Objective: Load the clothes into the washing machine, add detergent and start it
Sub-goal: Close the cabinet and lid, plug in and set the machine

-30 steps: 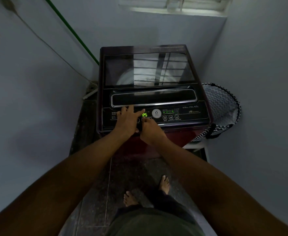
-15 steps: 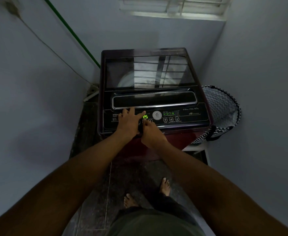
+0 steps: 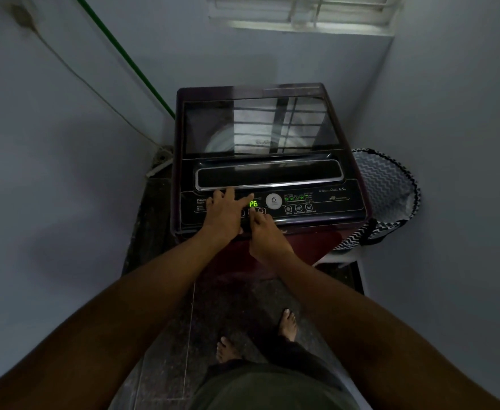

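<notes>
A dark top-loading washing machine [image 3: 260, 125] stands against the back wall with its glass lid down. Its front control panel [image 3: 316, 202] shows a green lit display [image 3: 253, 204] reading P6. My left hand [image 3: 223, 213] lies flat on the left part of the panel, fingers spread. My right hand [image 3: 265, 232] is at the panel's front edge, its index finger stretched onto a button just under the display while the other fingers are curled. No clothes or detergent are visible.
A black-and-white zigzag laundry basket [image 3: 387, 184] stands to the right of the machine. A green hose [image 3: 124, 57] and a cable run down the left wall. Walls close in on both sides. My bare feet [image 3: 287, 324] are on the dark stone floor.
The display reading has gone from P5 to P6. My right index finger stays on the button below it, and the view has tilted slightly.
</notes>
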Demonstrator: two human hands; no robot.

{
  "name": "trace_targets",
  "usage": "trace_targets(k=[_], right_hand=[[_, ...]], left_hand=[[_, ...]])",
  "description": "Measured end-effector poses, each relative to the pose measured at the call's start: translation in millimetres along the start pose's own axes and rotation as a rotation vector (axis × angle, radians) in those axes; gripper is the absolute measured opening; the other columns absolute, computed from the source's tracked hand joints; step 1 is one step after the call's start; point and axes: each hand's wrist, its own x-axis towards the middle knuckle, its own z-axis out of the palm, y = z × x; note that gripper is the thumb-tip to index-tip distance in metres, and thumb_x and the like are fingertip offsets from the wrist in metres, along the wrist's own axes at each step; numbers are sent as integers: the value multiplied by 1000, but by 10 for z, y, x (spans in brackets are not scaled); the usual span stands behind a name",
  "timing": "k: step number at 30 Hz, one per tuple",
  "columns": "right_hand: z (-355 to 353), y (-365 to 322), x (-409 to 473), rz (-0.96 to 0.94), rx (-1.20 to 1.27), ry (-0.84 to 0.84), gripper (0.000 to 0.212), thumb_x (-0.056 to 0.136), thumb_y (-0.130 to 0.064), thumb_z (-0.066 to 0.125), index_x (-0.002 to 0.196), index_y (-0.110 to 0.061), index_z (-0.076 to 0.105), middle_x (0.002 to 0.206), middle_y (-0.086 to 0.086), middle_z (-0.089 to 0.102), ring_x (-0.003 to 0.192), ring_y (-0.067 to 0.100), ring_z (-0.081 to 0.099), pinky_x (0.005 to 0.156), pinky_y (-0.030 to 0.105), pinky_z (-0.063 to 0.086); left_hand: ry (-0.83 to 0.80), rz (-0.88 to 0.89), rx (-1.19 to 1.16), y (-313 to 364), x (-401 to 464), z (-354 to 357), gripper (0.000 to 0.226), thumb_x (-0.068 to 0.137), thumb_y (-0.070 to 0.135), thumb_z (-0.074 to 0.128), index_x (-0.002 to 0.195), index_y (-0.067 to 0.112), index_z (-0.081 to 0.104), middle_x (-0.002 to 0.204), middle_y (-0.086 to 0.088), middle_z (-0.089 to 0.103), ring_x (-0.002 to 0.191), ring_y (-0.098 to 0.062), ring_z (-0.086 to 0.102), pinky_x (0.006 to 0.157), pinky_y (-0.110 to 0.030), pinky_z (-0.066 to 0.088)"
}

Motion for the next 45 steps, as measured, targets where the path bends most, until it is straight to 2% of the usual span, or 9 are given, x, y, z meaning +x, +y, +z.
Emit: trace_targets(k=[4,8,12,15,17,21,27,35,45], right_hand=[[-101,-50,132,-31,29,-13,40,79,-3,60,119,-6,60,113,9,57,96,22,55,85,38,55],[-289,-87,190,-20,84,-57,18,84,-11,65,101,-6,64,96,8,65,85,20,62,81,35,54],[-213,-62,109,-11,47,-37,37,81,-8,65,117,-6,60,110,8,61,95,23,62,82,37,55],[-92,-3,-42,-11,-82,-30,76,78,-9,62,147,-2,29,130,10,45,112,26,48,87,41,52],[-47,15,-124,-39,-155,-20,87,79,-11,60,151,2,13,136,11,36,117,26,41,91,42,49],[-45,38,-128,-45,-128,-13,80,84,-9,55,151,3,13,135,12,39,117,24,42,95,40,48],[-150,104,-59,-51,6,-20,67,87,-7,50,149,1,24,129,14,47,114,26,48,97,35,45],[-348,324,-16,3,19,-24,66,90,-13,50,151,-3,25,145,14,40,134,28,38,110,37,35],[-382,393,51,2,65,-76,62,90,-17,50,149,-8,33,136,7,45,127,23,42,107,36,40]], left_hand=[[1,6,-2,-2,4,5,101,66,34,86,148,44,26,140,-8,32,127,-34,34,108,-55,34],[10,4,-26,5,-7,6,100,65,31,86,147,43,29,140,-8,33,127,-33,34,109,-56,33],[10,-3,-33,18,-21,-5,101,65,31,86,147,43,29,140,-7,32,127,-33,34,110,-55,33],[25,-8,-37,25,-25,-6,100,66,29,85,147,43,29,139,-7,33,126,-33,34,110,-55,33],[25,-8,-33,38,-34,-14,97,69,27,83,147,43,29,139,-7,33,127,-33,34,110,-55,33],[10,-8,-36,50,-31,-41,96,69,26,82,147,41,28,140,-8,32,128,-33,33,111,-57,32],[59,28,-10,139,-25,-14,94,70,51,78,149,32,30,139,-15,33,127,-32,35,110,-51,35],[89,128,2,185,4,22,94,72,42,80,150,21,31,145,-9,32,136,-26,30,112,-41,36],[77,136,36,177,32,86,94,73,53,75,149,19,32,137,-5,43,128,-29,32,108,-41,38]])
